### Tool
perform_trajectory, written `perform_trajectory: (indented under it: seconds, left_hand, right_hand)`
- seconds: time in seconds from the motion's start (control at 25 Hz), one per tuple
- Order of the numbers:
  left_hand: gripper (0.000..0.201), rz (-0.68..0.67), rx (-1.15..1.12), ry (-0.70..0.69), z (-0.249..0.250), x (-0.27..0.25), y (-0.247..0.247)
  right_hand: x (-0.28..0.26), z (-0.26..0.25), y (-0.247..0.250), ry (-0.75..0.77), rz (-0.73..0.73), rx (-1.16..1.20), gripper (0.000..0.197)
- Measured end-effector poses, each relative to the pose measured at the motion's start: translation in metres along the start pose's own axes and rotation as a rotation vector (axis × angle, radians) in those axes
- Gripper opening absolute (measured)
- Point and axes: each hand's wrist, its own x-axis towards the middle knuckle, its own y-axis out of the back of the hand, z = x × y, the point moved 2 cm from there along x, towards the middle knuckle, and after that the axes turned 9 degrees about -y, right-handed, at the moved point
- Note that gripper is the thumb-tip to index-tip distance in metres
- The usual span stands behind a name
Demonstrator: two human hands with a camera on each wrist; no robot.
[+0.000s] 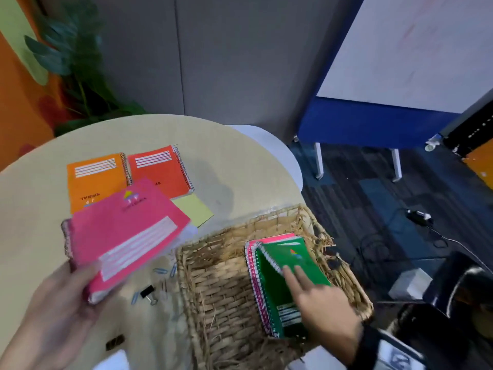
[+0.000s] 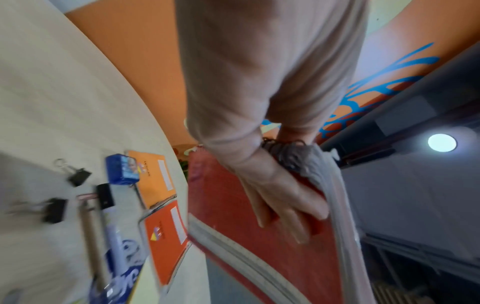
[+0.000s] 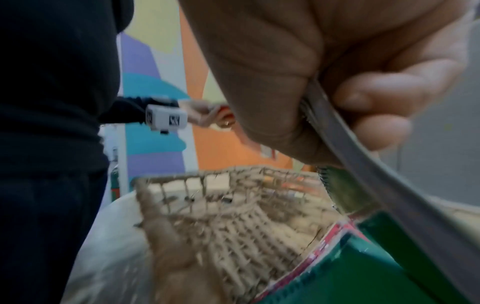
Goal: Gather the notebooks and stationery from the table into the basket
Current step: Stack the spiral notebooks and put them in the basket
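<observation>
Holding a pink spiral-bound notebook [image 1: 125, 236] tilted in the air above the round beige counter [image 1: 240, 177], the left hand [image 1: 57, 313] has its grip closed round the book's near edge, fingers curled under the cover in the left wrist view.

Behind it, flat on the counter, lie an orange spiral notebook [image 1: 93, 180] and a red-orange spiral notebook [image 1: 160, 170] side by side, with a yellow sticky-note pad [image 1: 196, 208] just beside them. Nearer the person, blue paper clips [image 1: 162, 271] and a black binder clip [image 1: 147, 291] sit just left of the basket.

The woven straw basket [image 1: 213, 289] rests at the counter's right edge. Inside, against its right wall, a green spiral notebook [image 1: 290, 263] stands on a pink one. The right hand [image 1: 324, 307] grips the green book's cover edge, thumb and fingers pinching it in the right wrist view.

The step in hand looks like seating the green book while the pink one waits. Next, I judge, the right hand must let go and clear the opening so the left can carry its book over the rim and lower it in. The two notebooks, the pad and the clips are left.
</observation>
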Motion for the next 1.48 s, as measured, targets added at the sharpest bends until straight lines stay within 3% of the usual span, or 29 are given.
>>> perform_trajectory:
  seconds: [0.08,0.16,0.2,0.28,0.32,0.4,0.48,0.56,0.64,0.72,0.88,1.0,1.08,1.2,1.32,1.44,1.48]
  left_hand:
    - [0.012,-0.090,-0.006,0.003,-0.004,-0.033,-0.014]
    - [0.041,-0.212,0.029,0.025,-0.006,-0.056,-0.029]
    - [0.041,-0.248,0.042,0.035,-0.010,-0.060,-0.029]
    - [0.043,-0.321,0.109,0.068,-0.009,-0.072,-0.036]
    - [0.053,-0.380,0.155,0.092,-0.007,-0.077,-0.043]
    - [0.072,-0.475,0.199,0.112,-0.009,-0.081,-0.053]
    - [0.061,-0.531,0.202,0.112,-0.012,-0.084,-0.068]
    - [0.046,-0.529,0.241,0.076,-0.018,-0.085,-0.087]
    - [0.051,-0.541,0.287,0.060,-0.025,-0.084,-0.100]
    - [0.064,-0.604,0.364,0.051,-0.033,-0.085,-0.105]
    - [0.029,-0.618,0.704,-0.011,-0.043,-0.078,-0.081]
    - [0.020,-0.532,0.820,-0.020,-0.039,-0.067,-0.051]
    - [0.017,-0.457,0.903,-0.059,-0.026,-0.057,-0.031]
    - [0.019,-0.466,1.173,-0.158,-0.004,-0.031,-0.006]
    - [0.028,-0.395,1.456,-0.298,0.022,0.023,0.022]
    - [0.033,-0.268,1.600,-0.391,0.050,0.098,0.048]
    - [0.034,-0.210,1.606,-0.397,0.057,0.126,0.054]
  right_hand:
    - [0.003,-0.023,-0.037,0.076,-0.021,0.004,0.047]
    - [0.007,-0.041,-0.049,0.137,-0.212,-0.007,0.038]
    - [0.012,-0.039,-0.053,0.129,-0.325,0.037,0.032]
    - [0.020,-0.027,-0.045,0.071,-0.518,0.143,0.061]
    - [0.022,-0.020,-0.035,0.050,-0.673,0.314,0.076]
    - [0.027,-0.005,-0.012,-0.079,-0.806,0.898,0.078]
    - [0.025,0.002,0.010,-0.164,-0.892,1.524,0.066]
    - [0.025,0.008,0.016,-0.214,-0.832,1.793,0.044]
    - [0.027,0.018,0.011,-0.256,-0.690,1.841,0.032]
    - [0.026,0.034,0.001,-0.279,-0.623,1.805,0.029]
    - [0.022,0.073,-0.018,-0.295,-0.559,1.536,0.022]
    - [0.029,0.088,-0.036,-0.276,-0.520,1.021,0.017]
    - [0.040,0.082,-0.050,-0.233,-0.581,0.585,0.013]
    - [0.048,0.063,-0.048,-0.173,-0.583,0.243,0.008]
    - [0.062,0.049,-0.046,-0.093,-0.557,0.267,0.052]
    - [0.082,0.050,-0.044,-0.048,-0.582,0.363,0.070]
    - [0.100,0.051,-0.032,-0.092,-0.557,0.359,0.065]
